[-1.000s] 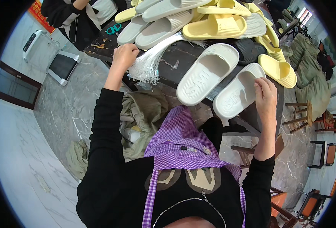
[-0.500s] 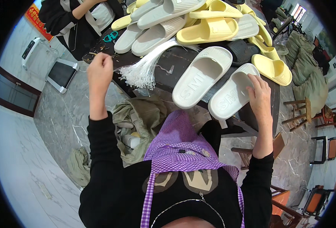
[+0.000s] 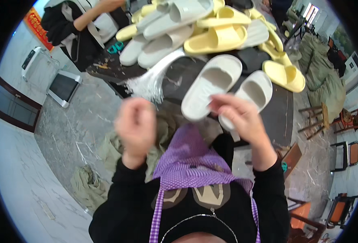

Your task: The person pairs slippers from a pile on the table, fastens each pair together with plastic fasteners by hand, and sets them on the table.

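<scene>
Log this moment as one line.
left hand: blurred, hold unclear | right hand: overlapping white slippers, contact unclear | white strand bundle: on table | grey and yellow slippers: piled behind

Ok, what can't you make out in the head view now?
- Left hand: motion blur in the head view hides whether its fingers pinch anything.
- Right-hand white slide sandal: in the head view, the right hand covers part of its footbed.
- Slide sandal pile: the head view's top edge cuts off its far side.
</scene>
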The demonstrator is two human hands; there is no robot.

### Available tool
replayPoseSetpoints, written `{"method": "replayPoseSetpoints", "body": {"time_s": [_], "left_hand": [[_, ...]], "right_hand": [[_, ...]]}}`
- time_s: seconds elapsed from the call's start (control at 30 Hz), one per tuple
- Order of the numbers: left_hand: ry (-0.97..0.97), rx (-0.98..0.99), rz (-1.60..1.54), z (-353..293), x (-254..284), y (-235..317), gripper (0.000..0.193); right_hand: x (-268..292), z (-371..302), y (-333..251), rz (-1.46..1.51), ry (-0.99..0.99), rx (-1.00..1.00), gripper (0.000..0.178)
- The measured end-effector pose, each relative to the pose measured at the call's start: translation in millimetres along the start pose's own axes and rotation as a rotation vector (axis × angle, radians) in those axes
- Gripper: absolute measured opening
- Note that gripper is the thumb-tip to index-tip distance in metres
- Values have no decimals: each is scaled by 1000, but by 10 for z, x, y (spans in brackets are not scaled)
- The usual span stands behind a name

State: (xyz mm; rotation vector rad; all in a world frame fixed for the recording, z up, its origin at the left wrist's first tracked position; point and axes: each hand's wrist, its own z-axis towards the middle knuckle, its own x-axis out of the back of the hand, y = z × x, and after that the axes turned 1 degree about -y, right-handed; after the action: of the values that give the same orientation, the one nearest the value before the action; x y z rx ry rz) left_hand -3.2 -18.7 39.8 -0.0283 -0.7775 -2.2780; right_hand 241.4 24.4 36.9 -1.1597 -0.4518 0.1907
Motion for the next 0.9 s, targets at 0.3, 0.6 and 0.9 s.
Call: {"method": "replayPoseSetpoints", "body": {"time_s": [0.3, 0.6, 0.9], "left_hand": [[-656, 11, -265, -425, -424, 246, 3], [-876, 66, -346, -349, -427, 206, 10], [-926, 611, -750, -224, -1053, 281, 17]], "right_hand": [[-224, 40, 32, 550, 2, -330, 28], [-15, -270, 241, 766, 83, -327, 32], [24, -455, 272, 531, 93, -498, 31]]}}
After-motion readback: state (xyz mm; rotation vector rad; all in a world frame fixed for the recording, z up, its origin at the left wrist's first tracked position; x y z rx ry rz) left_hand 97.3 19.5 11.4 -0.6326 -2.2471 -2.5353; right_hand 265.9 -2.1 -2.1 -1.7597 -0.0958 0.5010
